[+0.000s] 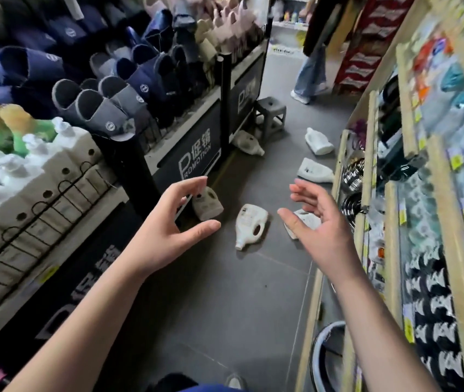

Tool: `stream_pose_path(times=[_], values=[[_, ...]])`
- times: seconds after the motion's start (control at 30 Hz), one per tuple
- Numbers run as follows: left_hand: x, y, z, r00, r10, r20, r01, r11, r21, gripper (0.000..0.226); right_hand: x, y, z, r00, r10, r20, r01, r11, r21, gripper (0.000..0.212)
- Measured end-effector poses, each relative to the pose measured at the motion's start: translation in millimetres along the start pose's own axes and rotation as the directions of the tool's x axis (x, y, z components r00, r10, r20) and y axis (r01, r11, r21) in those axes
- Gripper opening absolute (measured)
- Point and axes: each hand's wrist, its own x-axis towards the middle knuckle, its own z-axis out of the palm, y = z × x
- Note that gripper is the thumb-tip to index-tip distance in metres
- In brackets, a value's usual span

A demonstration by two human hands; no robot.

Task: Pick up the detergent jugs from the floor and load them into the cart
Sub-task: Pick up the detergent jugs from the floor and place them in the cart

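Several white detergent jugs lie on the grey tile floor of a shop aisle. The nearest jug [250,225] lies on its side with its neck toward me. A second jug [208,206] rests against the black bin, partly behind my left hand [168,227]. My right hand [317,222] partly covers a third jug [307,220]. More jugs lie farther off, among them a jug by the shelf [314,170], one beyond it [319,142] and one beside the stool [246,143]. Both hands hover above the floor with fingers spread and hold nothing. No cart is clearly visible.
A black promotion bin [194,154] full of slippers lines the left side, with white bottles in a carton [38,176] nearer me. A wooden shelf rack [372,171] lines the right. A grey plastic stool [271,116] and a standing person [310,66] are farther down the aisle.
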Motion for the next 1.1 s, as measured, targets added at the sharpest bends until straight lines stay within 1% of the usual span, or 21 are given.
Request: stream_pose_path(times=[0.1, 0.17, 0.3, 0.47, 0.6, 0.8, 0.97, 1.1], values=[[35, -5, 8, 1.000, 0.009, 0.014, -0.009, 1.000, -0.025, 0.070, 21, 14, -4, 1.000, 0.022, -0.009, -0.022, 1.000, -0.006, 0.055], [65, -11, 15, 0.999, 0.020, 0.039, -0.019, 0.999, -0.033, 0.072, 38, 24, -7, 0.999, 0.036, -0.031, -0.036, 0.999, -0.016, 0.056], [131, -34, 27, 0.994, 0.052, 0.097, -0.049, 0.998, -0.035, 0.073, 78, 49, -10, 0.997, 0.065, -0.035, -0.068, 0.993, -0.099, 0.055], [228, -73, 29, 0.984, 0.105, 0.142, -0.093, 0.992, -0.088, 0.073, 151, 76, 3, 0.995, 0.089, -0.055, -0.097, 0.981, -0.170, 0.056], [306, -103, 23, 0.982, 0.087, 0.169, -0.059, 0.984, -0.168, 0.070, 218, 90, 25, 0.990, 0.130, -0.057, -0.140, 0.964, -0.226, 0.056], [407, -138, 27, 0.971, 0.071, 0.228, -0.017, 0.973, -0.228, 0.067, 298, 124, 39, 0.976, 0.201, -0.084, -0.215, 0.945, -0.247, 0.057], [458, -159, 41, 0.965, 0.014, 0.262, 0.052, 0.968, -0.246, 0.067, 340, 158, 40, 0.960, 0.262, -0.100, -0.279, 0.935, -0.220, 0.057], [486, -179, 55, 0.966, -0.064, 0.251, 0.117, 0.973, -0.200, 0.069, 370, 196, 42, 0.950, 0.307, -0.050, -0.311, 0.930, -0.194, 0.058]])
